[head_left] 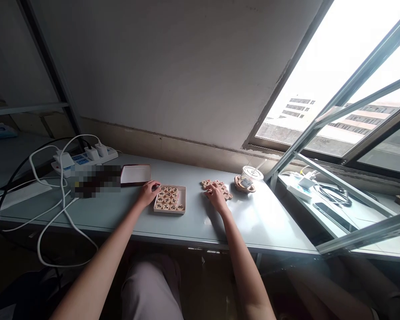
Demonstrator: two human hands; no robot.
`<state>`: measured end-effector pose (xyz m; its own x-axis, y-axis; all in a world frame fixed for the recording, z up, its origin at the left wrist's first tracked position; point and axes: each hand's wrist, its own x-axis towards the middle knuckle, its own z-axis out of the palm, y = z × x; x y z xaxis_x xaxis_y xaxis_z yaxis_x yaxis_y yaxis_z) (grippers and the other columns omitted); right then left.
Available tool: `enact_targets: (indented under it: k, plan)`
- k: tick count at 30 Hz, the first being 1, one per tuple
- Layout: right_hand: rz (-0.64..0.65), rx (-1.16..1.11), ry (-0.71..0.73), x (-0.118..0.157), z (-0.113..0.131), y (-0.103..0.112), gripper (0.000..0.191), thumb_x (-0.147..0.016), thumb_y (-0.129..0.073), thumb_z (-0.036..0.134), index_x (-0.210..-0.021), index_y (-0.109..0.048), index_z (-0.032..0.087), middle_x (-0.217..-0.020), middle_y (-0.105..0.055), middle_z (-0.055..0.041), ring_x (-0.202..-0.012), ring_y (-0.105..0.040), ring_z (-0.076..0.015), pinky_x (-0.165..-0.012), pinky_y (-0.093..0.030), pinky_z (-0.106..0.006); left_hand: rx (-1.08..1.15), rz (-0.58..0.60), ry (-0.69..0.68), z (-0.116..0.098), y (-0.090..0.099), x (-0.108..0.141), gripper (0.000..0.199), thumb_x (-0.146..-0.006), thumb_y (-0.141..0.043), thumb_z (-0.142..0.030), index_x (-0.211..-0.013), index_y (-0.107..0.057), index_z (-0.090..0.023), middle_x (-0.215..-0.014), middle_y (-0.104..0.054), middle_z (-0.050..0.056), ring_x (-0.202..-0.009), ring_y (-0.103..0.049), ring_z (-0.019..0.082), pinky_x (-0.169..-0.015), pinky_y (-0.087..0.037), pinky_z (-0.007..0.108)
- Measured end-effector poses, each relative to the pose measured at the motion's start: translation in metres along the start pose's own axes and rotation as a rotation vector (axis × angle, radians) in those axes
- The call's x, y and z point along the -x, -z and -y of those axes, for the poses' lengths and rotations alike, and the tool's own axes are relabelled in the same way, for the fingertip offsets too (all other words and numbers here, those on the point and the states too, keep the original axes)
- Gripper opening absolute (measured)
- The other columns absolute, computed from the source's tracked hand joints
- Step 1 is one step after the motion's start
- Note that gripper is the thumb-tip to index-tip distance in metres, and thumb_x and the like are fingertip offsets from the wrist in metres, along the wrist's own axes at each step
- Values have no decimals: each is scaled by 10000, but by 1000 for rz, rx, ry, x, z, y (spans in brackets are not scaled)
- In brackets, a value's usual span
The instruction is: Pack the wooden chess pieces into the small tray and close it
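A shallow white box (170,211) sits on the desk, with rows of round wooden Chinese chess pieces (167,200) lying in its left and middle part. My left hand (148,193) is at the box's upper left corner, its fingers curled against the edge. To the right of the box, a cluster of loose Chinese chess pieces (226,193) lies on the desk. Over that cluster is my right hand (217,199), fingers pinched together at a piece (208,190); the hand partly hides the pile.
Behind my left hand lies an open box lid (136,174). A lidded plastic cup (250,177) with a straw stands in a brown holder (245,187) at the right. White cables and a power strip (86,158) occupy the left. A metal frame (298,146) rises at the desk's right end.
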<state>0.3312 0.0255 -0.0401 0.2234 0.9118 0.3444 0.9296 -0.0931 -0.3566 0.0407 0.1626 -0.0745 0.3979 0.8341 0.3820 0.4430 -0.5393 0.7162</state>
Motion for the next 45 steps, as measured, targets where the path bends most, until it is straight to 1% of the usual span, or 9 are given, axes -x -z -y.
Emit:
enact_targets:
  k: [3,7,13,19,22,25,30,40,45]
  plan:
    - [-47,59,15,6,-8,8,169,-780,-591,276,-937,-630,225,-1047,-577,-59,-960,-515,-211,-798,-353,-313,5,3,-5,0,0,0,218,-748,-462,-312,-849,-602,-179,-945,-631,68,-888,-578,208,-815,-448,333]
    - [-13,214,-12,12,-12,18,127,-799,-585,299,-896,-644,243,-1027,-609,-45,-1007,-494,-229,-791,-307,-322,14,6,0,-1,0,1,217,-754,-468,-317,-854,-600,-176,-943,-627,74,-890,-576,211,-812,-444,332]
    - [-10,256,49,3,-7,15,159,-841,-549,366,-861,-650,244,-988,-633,-33,-970,-495,-213,-792,-271,-327,14,3,-6,-1,0,0,197,-757,-468,-300,-840,-597,-176,-933,-626,70,-880,-579,207,-799,-448,325]
    - [-31,316,69,1,1,17,153,-850,-542,335,-877,-660,242,-1021,-617,-48,-1003,-483,-232,-814,-278,-355,17,-23,-34,2,-2,0,193,-747,-468,-283,-835,-597,-170,-925,-627,72,-880,-575,204,-820,-442,330]
    - [-17,244,143,6,26,18,190,-874,-506,342,-958,-655,259,-1064,-599,-53,-1014,-481,-225,-839,-291,-361,22,-22,-31,2,-3,0,189,-752,-461,-281,-830,-598,-177,-922,-630,68,-889,-578,203,-811,-446,320]
    - [73,147,308,13,63,15,253,-889,-475,393,-1047,-634,275,-1090,-591,-50,-1003,-481,-207,-861,-298,-361,12,-26,-23,0,-2,0,181,-748,-465,-280,-823,-598,-183,-913,-633,64,-894,-581,204,-806,-448,313]
    - [300,95,416,15,105,6,239,-839,-545,442,-868,-694,257,-1007,-626,-50,-947,-485,-215,-825,-301,-374,8,-13,-9,-2,0,1,192,-748,-456,-285,-832,-594,-182,-928,-627,75,-892,-576,207,-801,-445,323]
    - [390,-67,306,13,97,8,145,-827,-584,375,-885,-653,262,-814,-668,5,-814,-535,-160,-776,-309,-309,17,-22,-10,0,-2,1,209,-729,-468,-313,-826,-610,-195,-926,-638,68,-891,-580,211,-828,-443,336]
    - [391,-315,294,14,96,11,181,-815,-588,373,-945,-658,268,-912,-670,3,-771,-549,-130,-719,-368,-256,31,6,-4,2,-1,1,225,-729,-484,-352,-839,-612,-203,-961,-641,59,-916,-581,214,-825,-447,317]
